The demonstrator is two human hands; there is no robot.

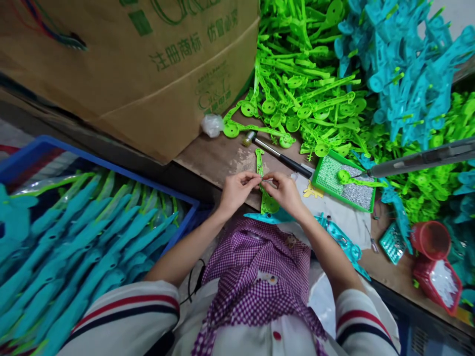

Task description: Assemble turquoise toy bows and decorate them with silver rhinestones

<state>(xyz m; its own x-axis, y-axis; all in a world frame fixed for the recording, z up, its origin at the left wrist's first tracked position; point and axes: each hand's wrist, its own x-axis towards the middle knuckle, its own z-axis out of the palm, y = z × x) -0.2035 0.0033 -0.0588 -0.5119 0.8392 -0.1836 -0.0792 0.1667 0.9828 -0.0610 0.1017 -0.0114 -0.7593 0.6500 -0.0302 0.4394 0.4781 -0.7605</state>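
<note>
My left hand [239, 192] and my right hand [282, 193] meet fingertip to fingertip over a green plastic part [269, 202]. Both are closed in a pinch. Between them shows a thin, pale, wire-like bit, too small to name. The long green part lies at the table's front edge, its upper end showing beyond my fingers and its round end below them. A blue plastic piece [276, 217] lies partly under that round end, near my apron. Beyond my hands rests a hammer [276, 152] with a black handle.
Heaps of green parts [311, 94] and blue parts [403, 64] fill the back right. A green tray of beads [328, 174] lies below a hanging screwdriver [419, 159]. Red cups [430, 240] stand right. A cardboard box [133, 104] and blue crate [181, 195] flank the left.
</note>
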